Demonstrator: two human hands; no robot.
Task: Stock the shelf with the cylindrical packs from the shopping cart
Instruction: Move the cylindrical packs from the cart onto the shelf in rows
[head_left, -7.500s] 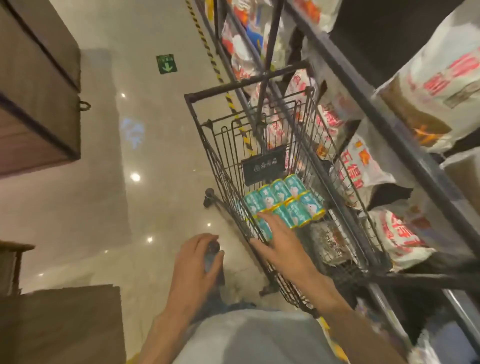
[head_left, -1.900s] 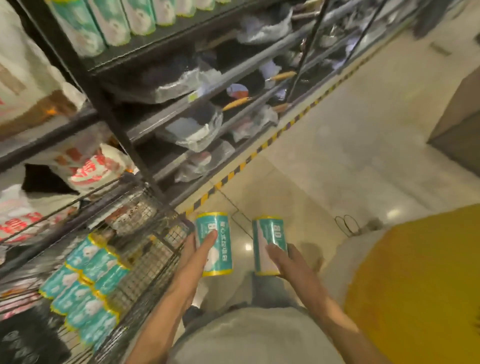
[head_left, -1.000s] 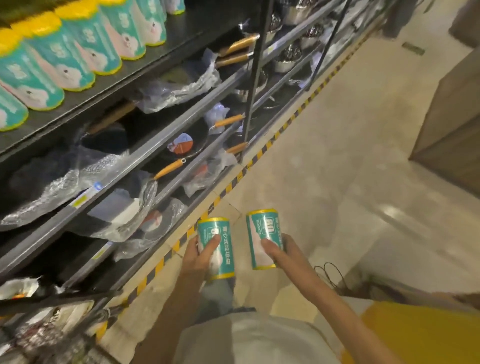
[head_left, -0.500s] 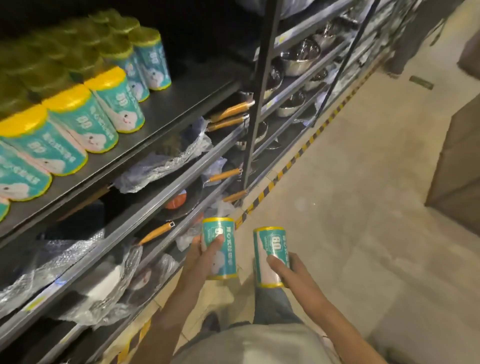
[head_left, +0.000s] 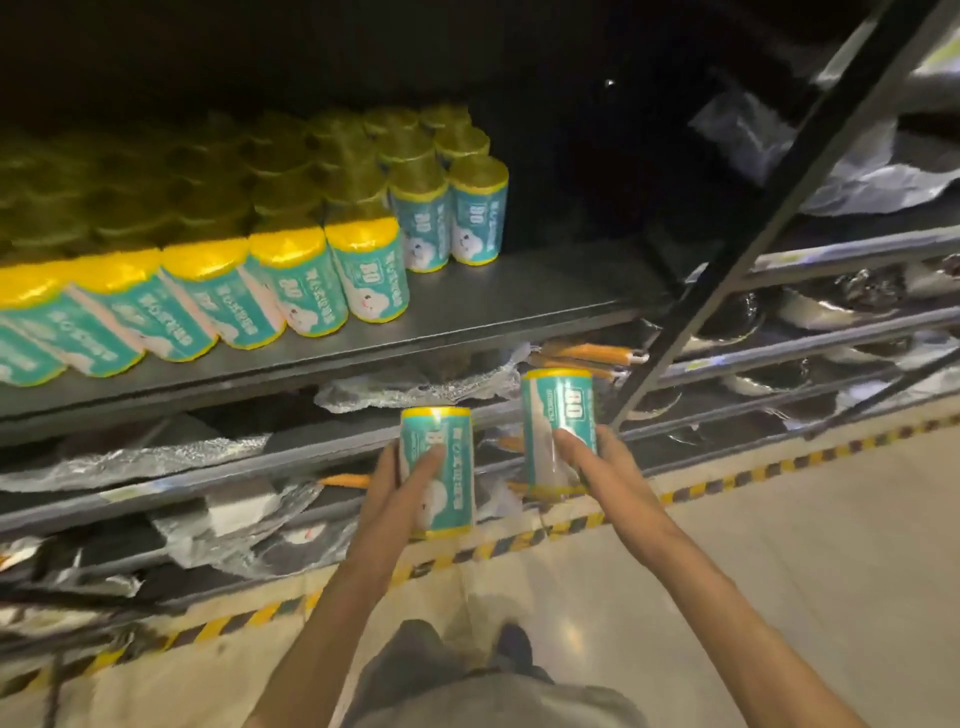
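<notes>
Since half a second ago both packs have risen toward the shelf, the right one now higher than the left, and the view has swung to face the stocked row squarely. The left hand (head_left: 400, 488) grasps a teal pack (head_left: 441, 473) with a yellow rim, its fingers (head_left: 428, 460) curled across the label; the pack stands upright at lower centre of the frame. The right hand (head_left: 597, 462) clasps a second teal pack (head_left: 556, 415) just to the right, upright too, with fingers wrapped round its lower half. Both packs hang in the air in front of and below the dark shelf (head_left: 519, 306), touching nothing else. On that shelf, at upper left, stands a crowd of matching packs (head_left: 363, 270) in rows, with bare shelf to their right. Lower shelves hold plastic-wrapped pans (head_left: 426, 384) with orange handles. A black upright post (head_left: 753, 223) crosses the right side, and yellow-black tape (head_left: 727, 480) lines the pale floor.
</notes>
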